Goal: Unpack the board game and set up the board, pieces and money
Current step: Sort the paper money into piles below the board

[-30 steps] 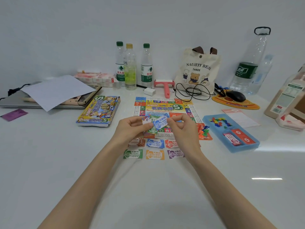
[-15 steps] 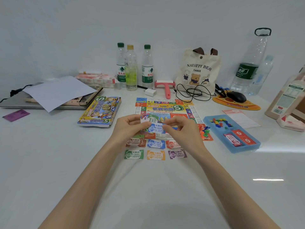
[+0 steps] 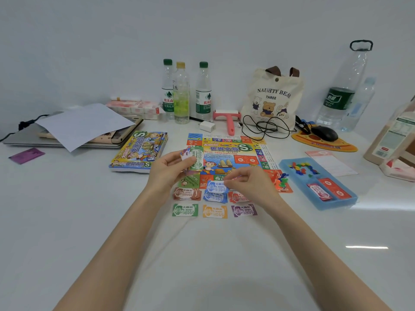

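Left hand [image 3: 166,170] grips note stack [image 3: 195,157]; right hand [image 3: 249,185] pinches blue note [image 3: 214,186] at board [image 3: 226,149] edge

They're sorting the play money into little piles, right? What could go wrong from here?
1. The right hand pinches a blue note just above the blue pile. The brown pile and red pile lie close beside it, so a careless drop might mix colours.
2. The left hand holds a fanned stack over the board; a slack grip could spill notes.
3. The pawns sit near the right wrist and might get knocked.
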Action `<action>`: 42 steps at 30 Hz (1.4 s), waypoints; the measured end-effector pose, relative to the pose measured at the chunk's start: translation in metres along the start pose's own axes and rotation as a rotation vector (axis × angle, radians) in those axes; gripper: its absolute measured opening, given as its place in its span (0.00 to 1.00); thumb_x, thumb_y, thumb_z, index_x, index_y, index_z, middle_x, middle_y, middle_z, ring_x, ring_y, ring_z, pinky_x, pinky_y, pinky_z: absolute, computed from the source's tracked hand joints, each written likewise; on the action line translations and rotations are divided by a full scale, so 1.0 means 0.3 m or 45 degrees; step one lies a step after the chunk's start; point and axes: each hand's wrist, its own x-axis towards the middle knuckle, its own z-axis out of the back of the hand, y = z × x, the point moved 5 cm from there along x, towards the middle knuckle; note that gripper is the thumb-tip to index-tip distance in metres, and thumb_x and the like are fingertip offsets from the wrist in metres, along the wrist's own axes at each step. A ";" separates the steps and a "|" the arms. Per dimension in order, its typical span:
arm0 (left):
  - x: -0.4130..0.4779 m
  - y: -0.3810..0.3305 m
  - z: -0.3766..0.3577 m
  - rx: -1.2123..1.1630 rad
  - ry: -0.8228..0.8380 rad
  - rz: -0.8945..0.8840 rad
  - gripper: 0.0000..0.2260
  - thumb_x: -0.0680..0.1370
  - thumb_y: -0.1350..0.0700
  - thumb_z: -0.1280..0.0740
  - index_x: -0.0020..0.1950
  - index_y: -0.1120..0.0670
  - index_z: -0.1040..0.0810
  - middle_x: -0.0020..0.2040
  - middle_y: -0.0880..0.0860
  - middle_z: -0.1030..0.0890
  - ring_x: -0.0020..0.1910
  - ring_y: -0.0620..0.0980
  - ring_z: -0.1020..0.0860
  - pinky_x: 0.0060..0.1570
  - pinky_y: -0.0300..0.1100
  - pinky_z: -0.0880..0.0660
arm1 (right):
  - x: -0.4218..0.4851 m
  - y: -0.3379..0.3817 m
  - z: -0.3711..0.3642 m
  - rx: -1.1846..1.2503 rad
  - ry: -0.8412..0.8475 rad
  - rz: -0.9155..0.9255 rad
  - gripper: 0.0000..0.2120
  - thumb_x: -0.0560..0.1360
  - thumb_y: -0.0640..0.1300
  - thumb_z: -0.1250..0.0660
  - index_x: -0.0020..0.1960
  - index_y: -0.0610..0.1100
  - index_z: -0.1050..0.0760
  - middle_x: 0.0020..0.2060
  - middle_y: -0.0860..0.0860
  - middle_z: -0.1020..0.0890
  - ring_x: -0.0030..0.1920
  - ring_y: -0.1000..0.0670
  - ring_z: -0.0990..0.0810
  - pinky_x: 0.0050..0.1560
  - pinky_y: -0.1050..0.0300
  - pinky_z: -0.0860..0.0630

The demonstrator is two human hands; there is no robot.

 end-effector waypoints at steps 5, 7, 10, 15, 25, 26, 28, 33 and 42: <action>0.005 0.001 0.003 0.013 -0.006 0.005 0.10 0.72 0.66 0.28 0.52 0.60 0.20 0.41 0.52 0.15 0.36 0.45 0.17 0.40 0.38 0.18 | 0.000 -0.005 -0.030 -0.187 0.011 0.012 0.01 0.72 0.46 0.28 0.43 0.51 0.18 0.35 0.53 0.16 0.39 0.54 0.17 0.41 0.58 0.21; 0.005 0.003 0.001 0.016 -0.010 0.001 0.10 0.72 0.66 0.28 0.51 0.59 0.20 0.40 0.51 0.15 0.36 0.45 0.17 0.39 0.38 0.19 | 0.001 -0.004 -0.039 -0.232 0.011 0.034 0.01 0.72 0.45 0.28 0.42 0.51 0.18 0.34 0.55 0.16 0.38 0.56 0.18 0.42 0.55 0.19; 0.000 0.004 -0.005 0.032 -0.009 0.002 0.10 0.71 0.66 0.28 0.52 0.60 0.20 0.42 0.53 0.15 0.37 0.46 0.16 0.37 0.37 0.19 | -0.003 0.000 -0.046 -0.343 -0.030 0.067 0.02 0.71 0.46 0.28 0.40 0.53 0.19 0.32 0.58 0.18 0.37 0.60 0.20 0.40 0.58 0.21; 0.004 0.017 -0.005 0.089 -0.017 0.031 0.13 0.70 0.65 0.26 0.54 0.60 0.20 0.48 0.57 0.15 0.43 0.51 0.16 0.40 0.41 0.18 | -0.012 0.004 -0.062 -0.474 -0.086 0.140 0.02 0.70 0.49 0.26 0.42 0.54 0.20 0.34 0.59 0.20 0.39 0.60 0.22 0.35 0.64 0.29; -0.021 0.026 -0.047 0.373 0.165 0.000 0.11 0.69 0.66 0.25 0.48 0.57 0.19 0.40 0.52 0.14 0.37 0.51 0.16 0.36 0.40 0.18 | -0.026 0.107 0.009 -0.069 -0.265 0.452 0.08 0.75 0.47 0.30 0.54 0.52 0.18 0.44 0.61 0.18 0.37 0.72 0.29 0.41 0.71 0.36; -0.026 0.026 -0.056 0.400 0.192 -0.002 0.12 0.69 0.67 0.25 0.49 0.57 0.19 0.39 0.53 0.15 0.35 0.49 0.16 0.34 0.38 0.20 | -0.024 0.110 0.011 -0.099 -0.263 0.461 0.07 0.74 0.47 0.29 0.52 0.53 0.18 0.43 0.61 0.18 0.38 0.72 0.29 0.41 0.71 0.36; -0.037 0.029 -0.071 0.433 0.236 0.000 0.12 0.68 0.68 0.25 0.50 0.59 0.20 0.40 0.55 0.16 0.32 0.48 0.17 0.32 0.37 0.21 | -0.020 0.105 0.012 -0.130 -0.241 0.448 0.03 0.72 0.47 0.27 0.45 0.52 0.18 0.40 0.62 0.17 0.41 0.71 0.26 0.41 0.75 0.35; -0.051 0.025 -0.089 0.451 0.267 -0.041 0.11 0.69 0.67 0.25 0.44 0.53 0.20 0.32 0.48 0.16 0.29 0.43 0.19 0.29 0.33 0.24 | -0.009 0.074 0.021 -0.063 -0.169 0.350 0.04 0.69 0.46 0.24 0.39 0.49 0.18 0.34 0.60 0.18 0.39 0.66 0.23 0.40 0.77 0.34; -0.034 0.030 -0.068 0.465 0.205 -0.030 0.12 0.67 0.62 0.23 0.46 0.51 0.20 0.35 0.46 0.16 0.35 0.42 0.17 0.35 0.34 0.22 | -0.009 0.048 0.001 0.129 -0.009 0.211 0.04 0.74 0.45 0.29 0.45 0.44 0.20 0.41 0.54 0.18 0.42 0.61 0.22 0.45 0.66 0.28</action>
